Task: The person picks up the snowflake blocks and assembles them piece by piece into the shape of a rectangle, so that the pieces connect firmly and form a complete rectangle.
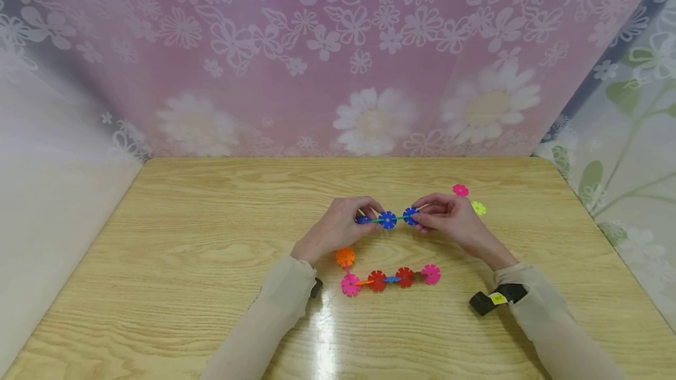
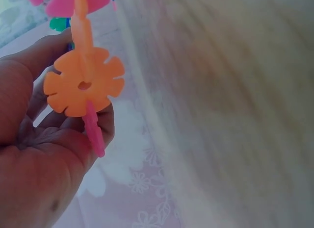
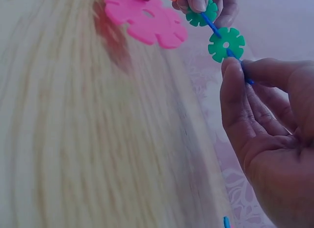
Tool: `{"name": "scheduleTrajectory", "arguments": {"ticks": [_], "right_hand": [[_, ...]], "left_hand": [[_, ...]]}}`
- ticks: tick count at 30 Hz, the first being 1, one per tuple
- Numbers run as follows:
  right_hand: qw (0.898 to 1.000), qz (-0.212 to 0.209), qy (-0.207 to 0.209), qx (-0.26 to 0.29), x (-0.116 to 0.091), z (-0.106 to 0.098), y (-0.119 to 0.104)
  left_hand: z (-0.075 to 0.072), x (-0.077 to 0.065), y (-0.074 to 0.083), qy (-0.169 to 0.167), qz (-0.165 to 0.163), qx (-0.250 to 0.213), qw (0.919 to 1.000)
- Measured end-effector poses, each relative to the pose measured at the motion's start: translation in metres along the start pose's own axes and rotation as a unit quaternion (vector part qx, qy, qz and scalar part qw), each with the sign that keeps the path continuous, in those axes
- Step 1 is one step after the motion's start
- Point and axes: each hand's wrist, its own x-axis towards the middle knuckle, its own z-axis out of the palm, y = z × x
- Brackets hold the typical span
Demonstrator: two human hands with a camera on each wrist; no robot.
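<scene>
A short chain of notched flower-shaped discs, blue ones (image 1: 388, 220) joined by green ones (image 3: 226, 45), is held between both hands above the table. My left hand (image 1: 343, 221) pinches its left end, where another blue disc (image 1: 362, 219) shows between fingers and thumb. At the other end my right hand (image 1: 449, 219) grips the rightmost blue disc (image 1: 411, 216) between thumb and fingertips. In the right wrist view this blue disc (image 3: 248, 78) appears edge-on, slotted into a green one. The left wrist view has the pinching fingertips mostly hidden behind an orange disc (image 2: 83, 83).
Nearer the person, a second linked chain lies on the wooden table (image 1: 185, 251): orange (image 1: 345, 257), pink (image 1: 351, 285), red (image 1: 377, 281), blue (image 1: 392, 279) and other discs. A loose pink disc (image 1: 460, 190) and a yellow disc (image 1: 478, 208) lie beyond the right hand. Patterned curtain (image 1: 296, 75) hangs behind.
</scene>
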Motion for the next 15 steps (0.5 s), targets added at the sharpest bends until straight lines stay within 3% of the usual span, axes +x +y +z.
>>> {"name": "scheduleTrajectory", "arguments": {"ticks": [15], "right_hand": [[0.995, -0.026, 0.032, -0.096, -0.014, -0.024, -0.001]], "left_hand": [[-0.002, -0.002, -0.001, -0.004, -0.021, -0.015, 0.9997]]}}
